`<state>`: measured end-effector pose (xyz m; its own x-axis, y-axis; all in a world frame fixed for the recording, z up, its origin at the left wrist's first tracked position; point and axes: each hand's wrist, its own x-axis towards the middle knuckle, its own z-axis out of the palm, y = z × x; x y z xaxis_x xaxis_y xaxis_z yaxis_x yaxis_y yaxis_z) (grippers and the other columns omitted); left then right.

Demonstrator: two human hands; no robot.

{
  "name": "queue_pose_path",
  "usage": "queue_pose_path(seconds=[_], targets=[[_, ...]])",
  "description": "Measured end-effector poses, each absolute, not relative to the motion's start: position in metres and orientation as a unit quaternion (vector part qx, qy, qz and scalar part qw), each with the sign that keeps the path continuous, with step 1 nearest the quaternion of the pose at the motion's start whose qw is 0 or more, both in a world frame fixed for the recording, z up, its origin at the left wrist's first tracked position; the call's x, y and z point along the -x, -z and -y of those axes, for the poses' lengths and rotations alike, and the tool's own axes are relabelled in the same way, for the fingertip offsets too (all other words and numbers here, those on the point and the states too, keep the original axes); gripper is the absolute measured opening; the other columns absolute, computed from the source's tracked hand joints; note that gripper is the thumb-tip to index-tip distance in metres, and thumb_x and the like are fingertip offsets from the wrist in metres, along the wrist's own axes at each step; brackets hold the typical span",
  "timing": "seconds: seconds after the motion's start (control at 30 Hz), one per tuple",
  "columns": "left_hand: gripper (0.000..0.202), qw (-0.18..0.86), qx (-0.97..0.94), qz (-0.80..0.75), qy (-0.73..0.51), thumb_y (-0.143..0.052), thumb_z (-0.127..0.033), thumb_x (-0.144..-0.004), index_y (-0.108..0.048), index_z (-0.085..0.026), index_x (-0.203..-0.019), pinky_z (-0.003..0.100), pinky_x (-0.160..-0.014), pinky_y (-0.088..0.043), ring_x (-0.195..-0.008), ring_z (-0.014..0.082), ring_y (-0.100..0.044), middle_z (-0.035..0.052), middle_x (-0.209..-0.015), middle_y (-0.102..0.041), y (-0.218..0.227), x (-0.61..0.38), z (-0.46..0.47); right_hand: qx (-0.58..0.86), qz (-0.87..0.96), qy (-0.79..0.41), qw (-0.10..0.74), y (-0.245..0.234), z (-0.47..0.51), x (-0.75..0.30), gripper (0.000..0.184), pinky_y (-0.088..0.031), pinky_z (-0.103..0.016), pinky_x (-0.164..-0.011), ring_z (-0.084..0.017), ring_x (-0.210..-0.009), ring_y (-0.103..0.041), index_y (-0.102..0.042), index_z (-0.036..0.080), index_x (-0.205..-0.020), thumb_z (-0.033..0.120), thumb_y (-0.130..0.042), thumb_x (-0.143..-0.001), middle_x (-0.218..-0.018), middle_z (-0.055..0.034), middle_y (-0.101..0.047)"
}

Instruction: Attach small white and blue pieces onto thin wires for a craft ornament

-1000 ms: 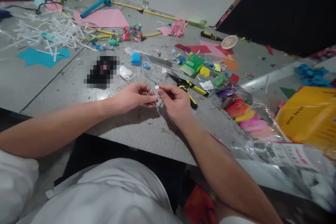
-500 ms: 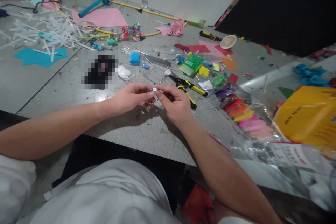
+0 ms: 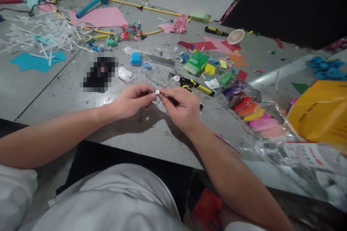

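My left hand (image 3: 132, 100) and my right hand (image 3: 181, 106) meet over the grey tabletop (image 3: 151, 133), fingertips pinched together. Between them is a thin wire loop with a small white bead (image 3: 157, 92) at the top. Both hands pinch that wire piece; its lower part is hidden by my fingers. Just behind my right hand lie black and yellow pliers (image 3: 193, 84), with another small white piece (image 3: 176, 78) by their tip.
A clear bag of coloured clay sticks (image 3: 251, 113) and a yellow packet (image 3: 321, 115) lie to the right. A green box (image 3: 196, 62), blue block (image 3: 135, 58), pink paper (image 3: 99, 17), white paper strips (image 3: 40, 34) and a yellow hose (image 3: 130, 4) litter the far table.
My hands have stayed pinched together; they sit slightly left in the picture. The white bead has moved from above my right fingers to the point where both hands meet.
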<state>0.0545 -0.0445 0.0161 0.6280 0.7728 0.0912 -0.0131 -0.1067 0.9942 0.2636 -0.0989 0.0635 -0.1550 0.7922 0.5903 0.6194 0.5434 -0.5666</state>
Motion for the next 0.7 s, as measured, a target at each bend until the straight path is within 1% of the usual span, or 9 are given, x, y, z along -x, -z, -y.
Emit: queue_pose_path(seconds=[0.1,0.2,0.27,0.37,0.47,0.6,0.7], targets=[[0.043,0.576,-0.69,-0.305,-0.315,-0.092,-0.063,-0.113,-0.084,-0.021,-0.106,0.032,-0.073,-0.054,-0.077,0.0192,-0.065,0.0002,-0.083,-0.07,-0.018,-0.0535,0.0452,0.492,0.735,-0.131,0.447,-0.0646,0.0993,-0.2628,0.015,-0.039,-0.022,-0.054,-0.007,-0.052,-0.045,-0.069,0.021,-0.095,0.029,-0.06,-0.086,-0.061,0.0036,-0.052],[0.044,0.555,-0.705,-0.313,-0.312,-0.09,-0.064,-0.114,-0.081,-0.022,-0.103,0.032,-0.071,-0.049,-0.076,0.0192,-0.062,-0.0001,-0.081,-0.069,-0.0184,-0.0535,0.0455,0.504,0.718,-0.179,0.444,-0.0649,0.1002,-0.2624,0.019,-0.035,-0.02,-0.048,-0.005,-0.048,-0.041,-0.067,0.022,-0.1,0.029,-0.061,-0.084,-0.059,0.0055,-0.049],[0.044,0.548,-0.712,-0.306,-0.315,-0.09,-0.064,-0.113,-0.079,-0.023,-0.101,0.033,-0.07,-0.047,-0.075,0.0189,-0.059,-0.0006,-0.08,-0.067,-0.0188,-0.0539,0.0456,0.505,0.717,-0.197,0.438,-0.0653,0.1015,-0.262,0.02,-0.034,-0.019,-0.046,-0.005,-0.046,-0.039,-0.067,0.023,-0.102,0.029,-0.059,-0.085,-0.058,0.0059,-0.048],[0.044,0.545,-0.717,-0.29,-0.324,-0.092,-0.064,-0.112,-0.08,-0.023,-0.1,0.033,-0.069,-0.045,-0.074,0.0185,-0.055,-0.0013,-0.08,-0.065,-0.0202,-0.0544,0.0459,0.505,0.718,-0.21,0.432,-0.0667,0.1039,-0.2613,0.018,-0.034,-0.019,-0.045,-0.005,-0.046,-0.04,-0.067,0.023,-0.099,0.029,-0.057,-0.085,-0.056,0.0059,-0.047],[0.044,0.559,-0.709,-0.279,-0.326,-0.095,-0.063,-0.11,-0.083,-0.023,-0.1,0.033,-0.07,-0.046,-0.075,0.0179,-0.056,-0.0006,-0.082,-0.068,-0.0212,-0.0544,0.0457,0.506,0.719,-0.205,0.429,-0.0683,0.1054,-0.2611,0.018,-0.034,-0.019,-0.046,-0.005,-0.046,-0.041,-0.067,0.023,-0.099,0.028,-0.056,-0.085,-0.056,0.0059,-0.047],[0.046,0.615,-0.675,-0.268,-0.307,-0.102,-0.065,-0.106,-0.088,-0.021,-0.108,0.033,-0.074,-0.052,-0.077,0.0182,-0.062,0.002,-0.09,-0.077,-0.0201,-0.0535,0.044,0.51,0.722,-0.189,0.427,-0.0694,0.1054,-0.2626,0.018,-0.033,-0.019,-0.045,-0.005,-0.045,-0.039,-0.068,0.023,-0.098,0.027,-0.057,-0.084,-0.055,0.0063,-0.046],[0.047,0.637,-0.654,-0.272,-0.305,-0.104,-0.066,-0.105,-0.089,-0.022,-0.105,0.035,-0.077,-0.056,-0.079,0.0187,-0.065,0.0026,-0.091,-0.079,-0.0199,-0.053,0.0435,0.5,0.729,-0.203,0.422,-0.0696,0.1052,-0.2638,0.018,-0.033,-0.019,-0.045,-0.005,-0.045,-0.038,-0.068,0.024,-0.099,0.028,-0.057,-0.084,-0.054,0.0065,-0.046]])
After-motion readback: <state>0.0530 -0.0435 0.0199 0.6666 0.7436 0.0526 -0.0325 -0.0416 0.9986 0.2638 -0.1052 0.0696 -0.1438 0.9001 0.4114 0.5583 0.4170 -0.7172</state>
